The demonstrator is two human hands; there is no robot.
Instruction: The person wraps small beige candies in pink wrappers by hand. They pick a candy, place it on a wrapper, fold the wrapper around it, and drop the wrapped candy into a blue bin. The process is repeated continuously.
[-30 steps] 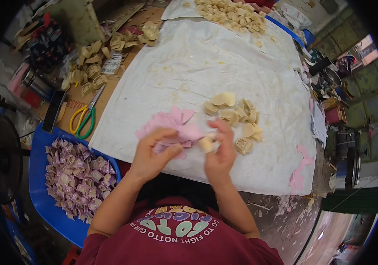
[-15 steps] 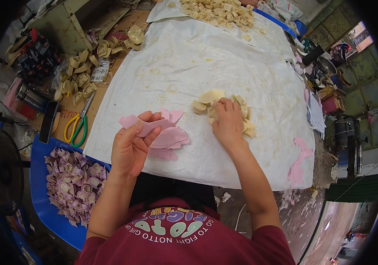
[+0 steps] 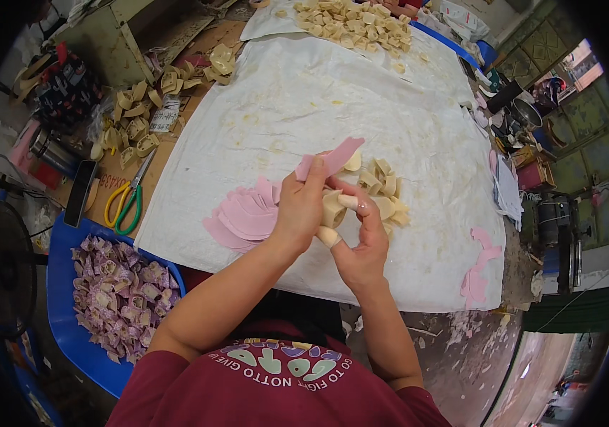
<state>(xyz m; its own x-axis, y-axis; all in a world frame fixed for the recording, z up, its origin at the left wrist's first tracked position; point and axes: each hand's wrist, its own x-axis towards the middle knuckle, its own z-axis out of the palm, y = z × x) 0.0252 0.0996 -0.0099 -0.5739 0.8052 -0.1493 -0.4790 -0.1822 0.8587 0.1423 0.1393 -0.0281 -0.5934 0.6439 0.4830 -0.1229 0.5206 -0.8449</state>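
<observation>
Rightward swung the left hand (image 3: 299, 215), pinching a pink strip (image 3: 343, 157), to meet the right hand (image 3: 363, 255), clamped on a cream piece (image 3: 332, 207). Holding the strip uncreased looked key!

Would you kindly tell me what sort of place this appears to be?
Probably a small workshop: a worktable covered in white sheeting bears heaped cream pieces and layered pink cut pieces, and a blue bin beside it holds many purple-patterned pieces.

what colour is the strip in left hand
Pink; the strip shows best in the head view.
</observation>
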